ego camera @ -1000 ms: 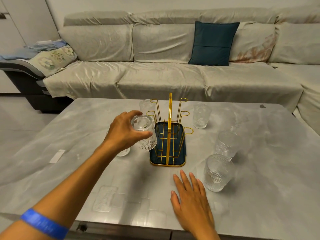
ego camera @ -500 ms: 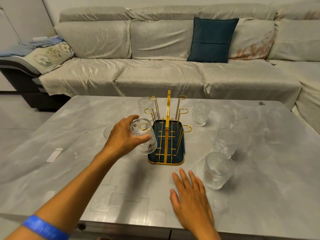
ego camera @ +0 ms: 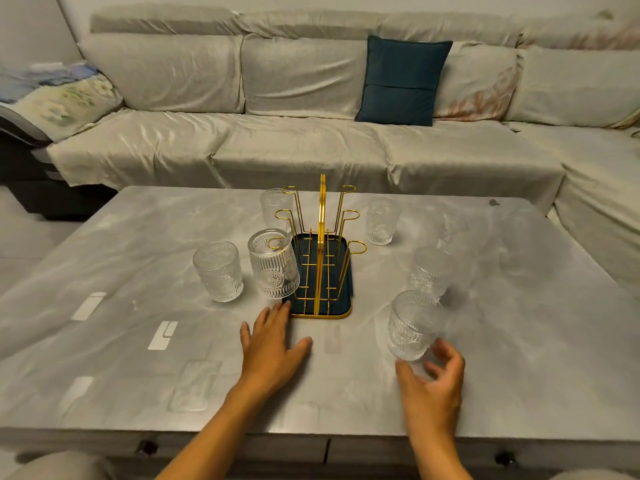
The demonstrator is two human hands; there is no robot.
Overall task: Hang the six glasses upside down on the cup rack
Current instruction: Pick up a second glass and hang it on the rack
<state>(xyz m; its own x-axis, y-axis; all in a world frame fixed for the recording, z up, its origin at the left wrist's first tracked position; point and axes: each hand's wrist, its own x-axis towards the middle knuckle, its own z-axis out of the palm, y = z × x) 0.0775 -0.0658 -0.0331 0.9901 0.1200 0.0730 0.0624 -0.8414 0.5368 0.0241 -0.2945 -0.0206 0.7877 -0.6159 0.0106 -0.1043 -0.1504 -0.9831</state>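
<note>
A gold wire cup rack [ego camera: 322, 258] on a dark blue tray stands mid-table. One ribbed glass [ego camera: 273, 265] hangs upside down on its near-left peg. Five more glasses stand upright around it: left [ego camera: 216, 271], back left [ego camera: 275, 206], back right [ego camera: 382, 221], right [ego camera: 431, 271] and front right [ego camera: 414, 325]. My left hand [ego camera: 272, 351] lies flat and open on the table, fingertips at the tray's near-left corner. My right hand [ego camera: 433, 382] is open, its fingers curled just below the front-right glass without closing on it.
The grey marble-look table [ego camera: 138, 341] has its near edge right in front of me. A beige covered sofa [ego camera: 304, 143] with a dark teal cushion [ego camera: 401, 79] runs behind and along the right side.
My left hand has let go of the glass, which now hangs on the near-left peg, and has dropped to the table. My right hand has moved right to the front-right glass.
</note>
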